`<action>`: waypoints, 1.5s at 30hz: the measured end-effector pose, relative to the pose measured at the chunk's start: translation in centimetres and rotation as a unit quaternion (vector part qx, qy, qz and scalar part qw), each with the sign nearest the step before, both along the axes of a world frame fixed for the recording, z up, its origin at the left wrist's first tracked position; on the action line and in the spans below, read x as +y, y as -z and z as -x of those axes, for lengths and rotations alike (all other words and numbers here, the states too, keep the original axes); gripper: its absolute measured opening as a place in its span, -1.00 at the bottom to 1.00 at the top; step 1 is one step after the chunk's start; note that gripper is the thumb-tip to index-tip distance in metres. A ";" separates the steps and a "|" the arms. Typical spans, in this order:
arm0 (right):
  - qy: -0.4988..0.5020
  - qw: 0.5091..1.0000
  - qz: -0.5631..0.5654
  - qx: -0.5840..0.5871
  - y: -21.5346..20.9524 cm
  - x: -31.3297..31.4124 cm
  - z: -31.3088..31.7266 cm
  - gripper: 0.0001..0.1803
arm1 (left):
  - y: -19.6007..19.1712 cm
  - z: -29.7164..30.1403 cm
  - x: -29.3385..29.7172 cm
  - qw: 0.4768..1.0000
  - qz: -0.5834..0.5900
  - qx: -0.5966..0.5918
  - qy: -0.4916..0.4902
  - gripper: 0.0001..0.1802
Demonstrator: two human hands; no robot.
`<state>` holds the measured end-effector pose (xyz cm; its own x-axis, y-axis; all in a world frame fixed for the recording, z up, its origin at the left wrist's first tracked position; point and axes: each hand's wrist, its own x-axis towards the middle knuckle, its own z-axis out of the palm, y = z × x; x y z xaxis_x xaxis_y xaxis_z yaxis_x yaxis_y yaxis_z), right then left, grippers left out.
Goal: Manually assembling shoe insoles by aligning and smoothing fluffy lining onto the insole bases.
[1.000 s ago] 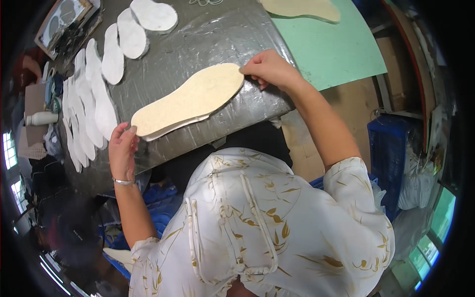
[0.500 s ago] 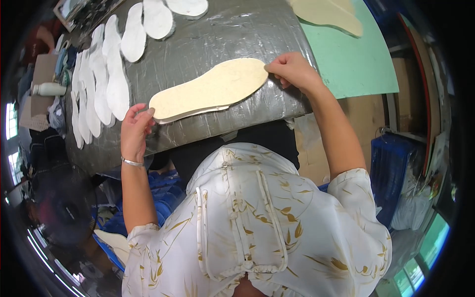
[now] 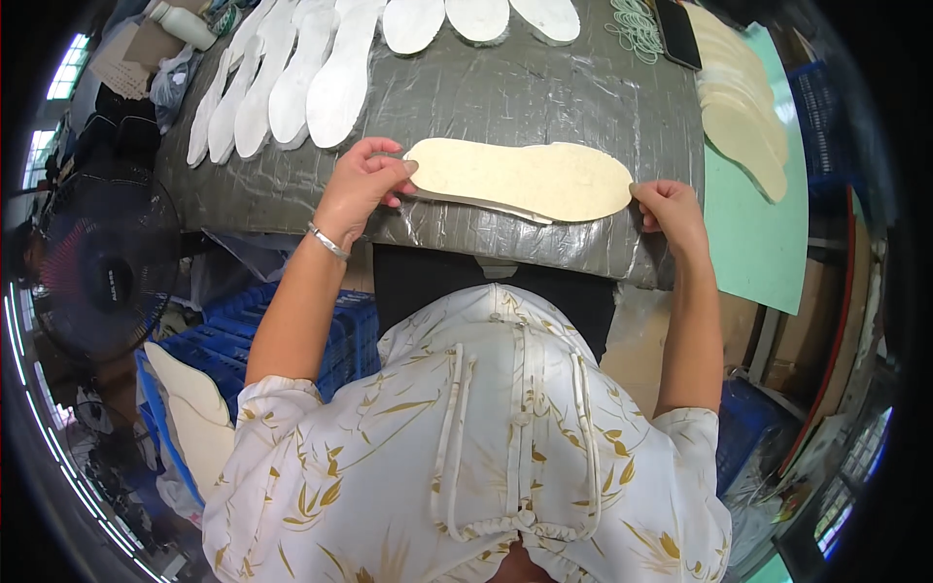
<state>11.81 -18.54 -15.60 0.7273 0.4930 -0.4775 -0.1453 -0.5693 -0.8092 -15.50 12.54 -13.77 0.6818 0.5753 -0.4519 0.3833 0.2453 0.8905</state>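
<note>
A cream insole (image 3: 525,180) lies lengthwise across the near part of the table, its wide toe end to the right. Beneath it a white piece shows along the near edge and a little at the far edge. My left hand (image 3: 362,185) pinches the heel end between thumb and fingers. At the toe end my right hand (image 3: 671,216) grips the tip the same way. White insoles (image 3: 338,87) lie in an overlapping row to the left, and a few more white ones (image 3: 413,21) rest along the far side.
The table (image 3: 583,107) has a plastic-wrapped grey top. At right, stacked cream insoles (image 3: 743,136) lie on a green board (image 3: 758,238). A phone (image 3: 677,34) and pale cords (image 3: 637,29) sit far right. Left are a fan (image 3: 107,272) and a blue crate (image 3: 340,335).
My view has turned, bringing the cords, the phone and more of the cream stack into sight. The held insole has gone from slanting up rightward to nearly level; both hands keep its ends.
</note>
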 end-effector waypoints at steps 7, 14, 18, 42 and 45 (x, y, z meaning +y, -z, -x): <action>-0.001 1.000 0.001 -0.010 -0.3 0.3 0.0 -0.73 | 0.9 0.3 0.1 1.000 0.020 -0.015 0.005 -0.60; -0.161 0.876 -0.125 -0.438 -5.2 6.1 5.6 -0.43 | 0.7 1.0 -1.0 0.998 -0.020 -0.052 -0.012 -0.64; -0.367 0.816 -0.148 -0.421 -4.4 12.9 10.9 -0.04 | 1.4 1.2 -1.6 0.994 -0.035 -0.103 -0.026 -0.63; -0.381 0.827 -0.169 -0.378 -1.5 15.2 12.3 -0.17 | 3.4 2.8 -0.1 0.998 -0.011 0.045 -0.052 -0.78; -0.374 0.825 -0.173 -0.388 -1.3 15.1 12.8 -0.19 | 3.6 3.0 -0.3 0.997 -0.037 0.047 -0.058 -0.80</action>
<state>-1.03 -3.42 -14.25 0.1792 0.9511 0.2515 0.7797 0.0186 -0.6258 -18.54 12.26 -17.37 0.5655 0.6818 -0.4641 0.4393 0.2273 0.8691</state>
